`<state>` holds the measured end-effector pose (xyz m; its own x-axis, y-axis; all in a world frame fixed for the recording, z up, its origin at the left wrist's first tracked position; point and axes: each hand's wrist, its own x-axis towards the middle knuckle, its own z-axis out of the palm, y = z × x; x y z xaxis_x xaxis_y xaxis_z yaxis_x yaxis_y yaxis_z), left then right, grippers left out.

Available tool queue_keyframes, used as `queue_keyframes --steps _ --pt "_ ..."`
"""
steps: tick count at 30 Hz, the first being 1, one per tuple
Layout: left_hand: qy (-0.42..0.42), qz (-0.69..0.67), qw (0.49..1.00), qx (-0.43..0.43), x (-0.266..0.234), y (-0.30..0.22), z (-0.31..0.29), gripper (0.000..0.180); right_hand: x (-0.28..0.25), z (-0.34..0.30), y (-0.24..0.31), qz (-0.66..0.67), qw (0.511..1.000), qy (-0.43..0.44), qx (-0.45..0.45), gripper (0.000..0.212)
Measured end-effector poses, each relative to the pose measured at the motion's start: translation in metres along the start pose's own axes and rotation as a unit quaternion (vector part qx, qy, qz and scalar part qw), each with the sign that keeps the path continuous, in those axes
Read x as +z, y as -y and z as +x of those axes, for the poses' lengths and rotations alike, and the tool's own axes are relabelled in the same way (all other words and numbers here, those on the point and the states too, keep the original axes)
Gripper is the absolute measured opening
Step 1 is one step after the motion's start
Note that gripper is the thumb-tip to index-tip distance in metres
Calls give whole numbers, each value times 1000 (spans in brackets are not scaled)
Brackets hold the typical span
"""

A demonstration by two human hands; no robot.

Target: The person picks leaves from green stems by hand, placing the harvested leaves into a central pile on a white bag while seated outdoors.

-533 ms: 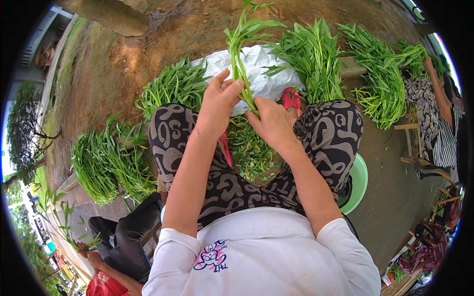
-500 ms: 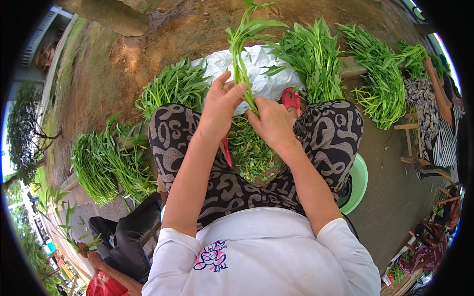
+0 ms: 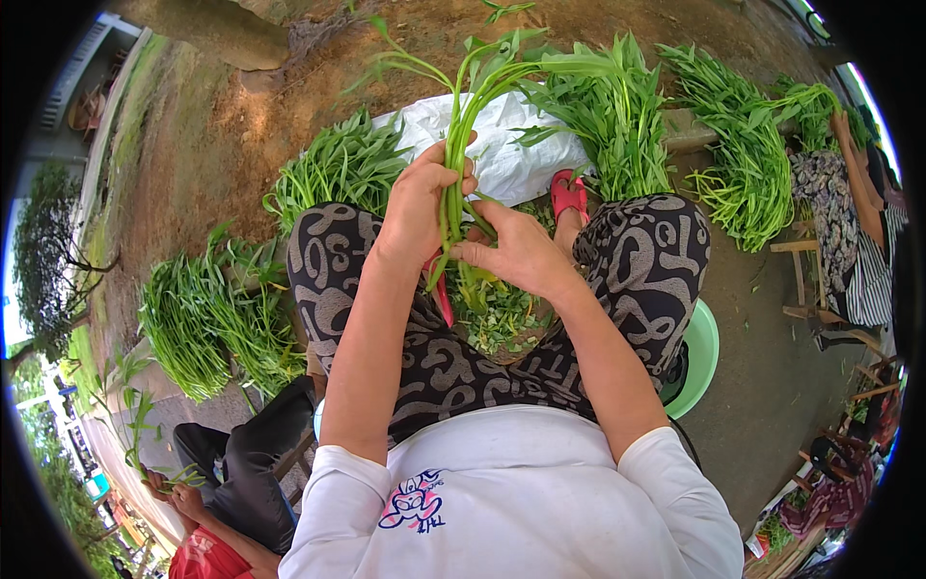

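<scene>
Holding: the left hand was wrapped around a bunch of green stems, its fingers closed on them just below the leaves.
Right hand: the right hand sat just beside the left one, fingers pinched shut on the lower part of the same stems.
Stems: they stood nearly upright above the lap, leaves fanning out toward the top of the view.
Lap: patterned black-and-grey trousers, with a heap of leaf trimmings lying between the knees under both hands.
Red item: a thin red strip hung just below the left hand; what it was could not be told.
Ground ahead: a white sack lay on bare soil, with a red sandal touching its near edge.
Greens: bundles lay left, ahead left, ahead and right.
Right of the knee: a green basin.
Others: a person in dark trousers sat at lower left, another person's sleeve at the right edge.
</scene>
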<state>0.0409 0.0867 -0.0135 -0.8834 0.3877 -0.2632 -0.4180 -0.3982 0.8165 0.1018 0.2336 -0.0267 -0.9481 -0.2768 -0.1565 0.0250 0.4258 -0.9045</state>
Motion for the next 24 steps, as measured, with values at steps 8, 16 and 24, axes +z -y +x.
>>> queue_keyframes --steps 8,16,24 --pt "-24 75 997 24 -1 0 0 39 -4 3 -20 93 995 14 -23 42" --pt "-3 47 999 8 0 -9 -7 31 -14 7 -23 57 993 -100 -3 29" --pt "18 30 999 -4 3 -11 -6 27 -2 14 -40 22 996 -85 -29 23"
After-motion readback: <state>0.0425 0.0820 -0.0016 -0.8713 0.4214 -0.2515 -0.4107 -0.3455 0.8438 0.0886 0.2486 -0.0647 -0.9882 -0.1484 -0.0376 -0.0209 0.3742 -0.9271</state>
